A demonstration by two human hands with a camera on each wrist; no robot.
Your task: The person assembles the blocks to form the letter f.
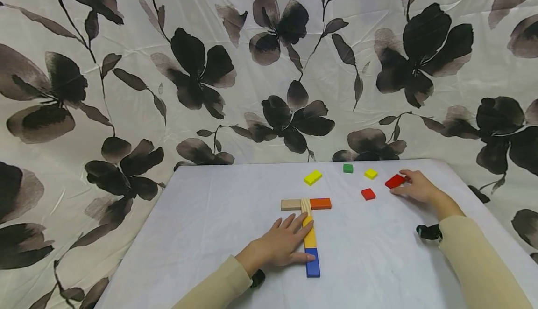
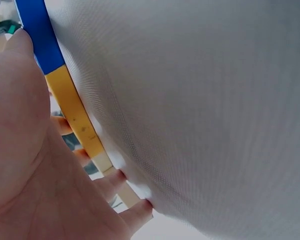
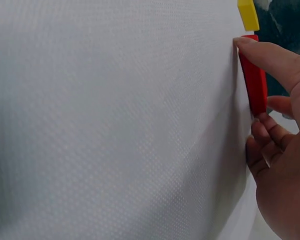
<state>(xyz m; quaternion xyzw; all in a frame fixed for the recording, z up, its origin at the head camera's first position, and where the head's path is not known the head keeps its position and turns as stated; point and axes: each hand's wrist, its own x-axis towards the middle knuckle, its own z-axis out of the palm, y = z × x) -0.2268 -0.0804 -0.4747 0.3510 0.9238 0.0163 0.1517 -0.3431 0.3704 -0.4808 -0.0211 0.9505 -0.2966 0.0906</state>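
Observation:
On the white table [image 1: 210,215] a line of flat blocks forms a T. A tan block [image 1: 291,204] and an orange block [image 1: 321,203] flank a pale wooden block [image 1: 306,205]. A yellow block [image 1: 310,239] [image 2: 77,115] and a blue block [image 1: 313,264] [image 2: 40,35] run toward me. My left hand [image 1: 290,241] [image 2: 35,150] lies flat beside this stem, its fingers over the yellow block and its thumb touching the blue one. At the far right my right hand [image 1: 414,185] [image 3: 285,150] pinches a red block [image 1: 395,181] [image 3: 255,85] between thumb and fingers on the tabletop.
Loose blocks lie near the table's far edge: a yellow oblong [image 1: 313,177], a small green one [image 1: 347,168], a small yellow one [image 1: 371,173] [image 3: 248,14] and a small red one [image 1: 368,193]. A flower-print cloth [image 1: 269,66] hangs behind the table.

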